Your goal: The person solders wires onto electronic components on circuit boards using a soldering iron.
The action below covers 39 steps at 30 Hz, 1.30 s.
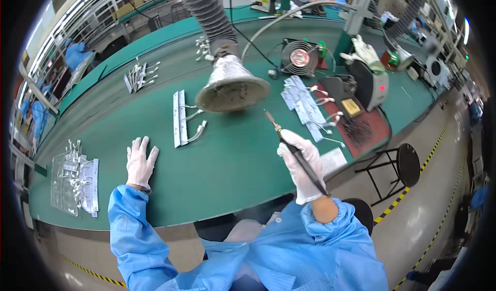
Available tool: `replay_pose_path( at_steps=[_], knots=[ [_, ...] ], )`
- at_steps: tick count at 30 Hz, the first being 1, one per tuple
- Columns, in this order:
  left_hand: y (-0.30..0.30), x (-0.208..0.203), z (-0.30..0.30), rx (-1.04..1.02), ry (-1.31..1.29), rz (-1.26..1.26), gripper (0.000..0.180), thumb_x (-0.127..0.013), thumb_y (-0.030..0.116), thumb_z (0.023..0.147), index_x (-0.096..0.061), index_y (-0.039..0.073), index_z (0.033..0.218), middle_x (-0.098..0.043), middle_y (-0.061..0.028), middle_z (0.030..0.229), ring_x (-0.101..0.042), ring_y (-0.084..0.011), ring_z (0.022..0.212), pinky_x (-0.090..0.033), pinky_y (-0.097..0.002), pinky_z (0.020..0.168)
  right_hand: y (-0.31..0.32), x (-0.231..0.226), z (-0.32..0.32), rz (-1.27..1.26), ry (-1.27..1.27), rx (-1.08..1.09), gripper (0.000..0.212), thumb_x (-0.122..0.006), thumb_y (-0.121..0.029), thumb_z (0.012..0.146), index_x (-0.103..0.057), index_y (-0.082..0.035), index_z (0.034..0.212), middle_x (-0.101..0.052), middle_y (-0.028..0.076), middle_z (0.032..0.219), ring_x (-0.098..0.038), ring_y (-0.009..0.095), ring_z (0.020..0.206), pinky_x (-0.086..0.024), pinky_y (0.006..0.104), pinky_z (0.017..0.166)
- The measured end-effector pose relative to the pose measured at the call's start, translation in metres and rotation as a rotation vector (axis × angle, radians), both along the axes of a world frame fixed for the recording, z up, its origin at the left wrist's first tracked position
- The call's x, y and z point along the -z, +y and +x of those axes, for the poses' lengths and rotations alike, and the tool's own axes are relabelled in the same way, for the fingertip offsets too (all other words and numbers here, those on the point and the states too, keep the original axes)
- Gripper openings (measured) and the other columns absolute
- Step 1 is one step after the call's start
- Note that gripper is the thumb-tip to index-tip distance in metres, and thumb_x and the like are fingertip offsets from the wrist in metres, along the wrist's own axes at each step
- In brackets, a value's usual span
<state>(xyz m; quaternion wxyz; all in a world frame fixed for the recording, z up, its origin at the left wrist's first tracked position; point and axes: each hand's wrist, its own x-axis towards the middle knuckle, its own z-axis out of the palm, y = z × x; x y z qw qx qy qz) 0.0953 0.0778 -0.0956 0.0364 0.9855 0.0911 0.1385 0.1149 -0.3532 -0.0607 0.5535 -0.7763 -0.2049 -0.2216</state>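
Note:
My left hand [139, 162], in a white glove, rests flat on the green table with its fingers spread and holds nothing. In my gloved right hand [300, 164] is a soldering iron [302, 162], gripped like a pen, its tip pointing up and away from me. Between my hands, farther out, lie two white strips [180, 118] with short white cables and connectors. A metal fume hood [232, 87] hangs over the table just beyond the iron's tip. More white strips with cables [306, 107] lie beyond my right hand.
On a red mat [369, 136] at right stand a soldering station [369, 84] and an iron stand with a yellow sponge [352, 107]. A small fan [300, 57] is behind. A clear tray [64, 182] with cabled strips lies far left; a stool [408, 164] stands right. People work farther off.

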Motion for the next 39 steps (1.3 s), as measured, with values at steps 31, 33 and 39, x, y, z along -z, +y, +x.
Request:
replay_pose_path(
  at_steps=[31,33,39],
  knots=[
    [0.000,0.009,0.002,0.000,-0.065,0.014,0.047,-0.047,0.037,0.096,-0.052,0.004,0.129,-0.050,-0.0186,0.135,-0.043,-0.0347,0.127,-0.028,-0.0449,0.109,-0.244,-0.017,0.061,-0.599,0.288,0.790,0.051,-0.045,-0.056,0.088,-0.065,-0.010,0.092,-0.066,0.020,0.085,-0.063,0.040,0.087,-0.048,0.0485,0.075],
    [0.010,0.012,0.000,-0.006,-0.034,0.034,0.048,-0.045,0.037,0.097,-0.051,0.004,0.131,-0.048,-0.0193,0.136,-0.042,-0.0355,0.128,-0.027,-0.0451,0.110,-0.253,-0.004,0.064,-0.931,0.051,0.813,0.033,-0.051,-0.040,0.091,-0.059,-0.011,0.105,-0.065,0.017,0.097,-0.062,0.036,0.086,-0.049,0.0459,0.072],
    [0.006,0.014,0.008,-0.042,0.045,0.076,0.052,-0.037,0.040,0.100,-0.045,0.004,0.137,-0.043,-0.0216,0.142,-0.037,-0.0361,0.133,-0.024,-0.0455,0.112,-0.249,-0.036,0.048,-0.548,0.279,0.866,0.037,-0.049,-0.036,0.089,-0.065,-0.003,0.093,-0.067,0.021,0.087,-0.064,0.040,0.082,-0.052,0.0474,0.073]
  ],
)
